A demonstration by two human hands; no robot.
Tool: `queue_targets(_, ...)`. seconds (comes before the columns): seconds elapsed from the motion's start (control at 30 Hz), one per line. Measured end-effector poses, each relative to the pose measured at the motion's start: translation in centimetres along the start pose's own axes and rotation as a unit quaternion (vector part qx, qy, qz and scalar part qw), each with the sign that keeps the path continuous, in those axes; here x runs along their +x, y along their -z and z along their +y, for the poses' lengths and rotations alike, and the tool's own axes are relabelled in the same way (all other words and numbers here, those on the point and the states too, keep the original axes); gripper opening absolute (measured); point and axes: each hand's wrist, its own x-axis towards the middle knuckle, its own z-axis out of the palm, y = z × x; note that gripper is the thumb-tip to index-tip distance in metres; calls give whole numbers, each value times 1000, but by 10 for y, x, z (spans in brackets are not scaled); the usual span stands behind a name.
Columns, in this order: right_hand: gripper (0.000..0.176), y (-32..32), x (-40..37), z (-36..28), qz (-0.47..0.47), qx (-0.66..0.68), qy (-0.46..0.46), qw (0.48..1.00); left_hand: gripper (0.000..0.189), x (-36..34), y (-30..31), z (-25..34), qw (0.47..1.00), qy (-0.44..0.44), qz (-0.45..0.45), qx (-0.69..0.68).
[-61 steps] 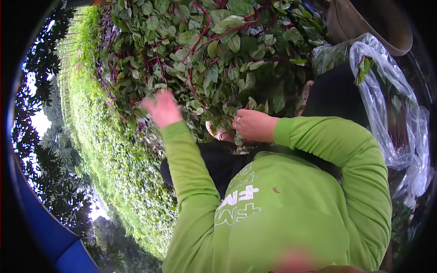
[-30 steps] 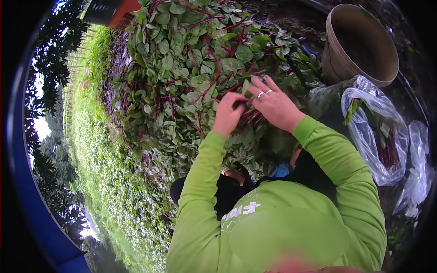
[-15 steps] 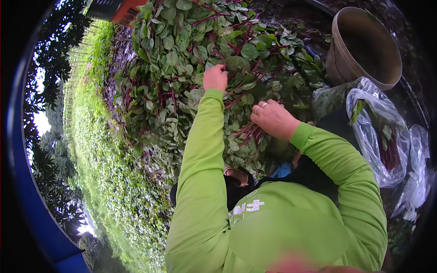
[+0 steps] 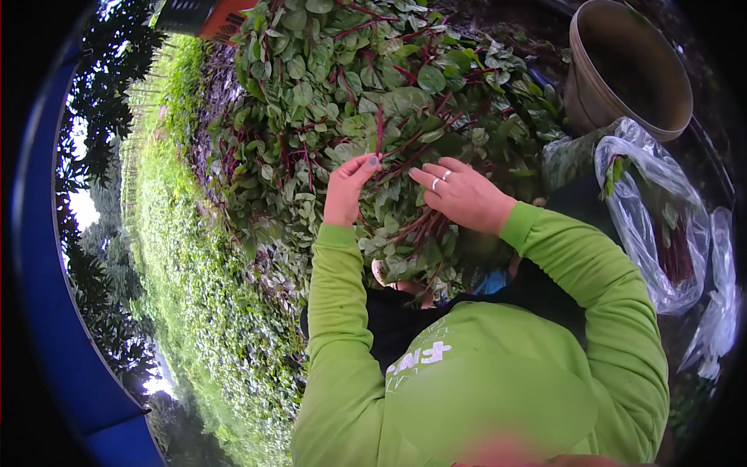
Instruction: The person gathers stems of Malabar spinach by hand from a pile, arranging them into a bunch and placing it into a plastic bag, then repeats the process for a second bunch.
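A big heap of Malabar spinach (image 4: 311,93), with round green leaves and dark red stems, lies in front of me. My left hand (image 4: 350,189) pinches a red-stemmed sprig (image 4: 380,132) between thumb and finger, over the near part of the heap. Just to its right is my right hand (image 4: 468,196), with two rings on it. Its fingers stretch toward the left fingertips, while a bunch of red stems (image 4: 420,226) sits under its palm and thumb. The leaves partly hide how that bunch is gripped.
A beige bucket (image 4: 583,86) leans at the upper right. Below it, a clear plastic bag (image 4: 622,187) holds more red-stemmed greens, beside another crumpled plastic bag (image 4: 716,303). A red-orange crate (image 4: 226,19) stands at the upper left. Green plants (image 4: 210,342) grow along the left.
My left hand has come back from the heap toward my body and now holds a sprig close to my right hand. The right hand's fingers have straightened toward it.
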Motion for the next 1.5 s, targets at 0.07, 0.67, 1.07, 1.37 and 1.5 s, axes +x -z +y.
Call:
queue_targets(0.07, 11, 3, 0, 0, -8, 12, 7, 1000, 28, -8, -3, -10, 1000, 6, 1, -6)
queue_targets(0.67, 13, -14, -8, -30, -99, 22, 113, 988, 20, -116, -69, -101, 929, 142, 148, -309)
queue_targets(1.07, 9, -15, -15, -48, -108, 58, 184, 975, 51, -126, -51, -47, 978, 169, 19, -118)
queue_targets(1.37, 8, -33, -34, -57, -115, 48, 173, 977, 29, -117, -49, -42, 972, 167, -106, 124)
queue_targets(1.5, 10, -27, -30, -57, -123, 92, 157, 976, 27, -112, -45, -67, 870, -45, -4, 491)
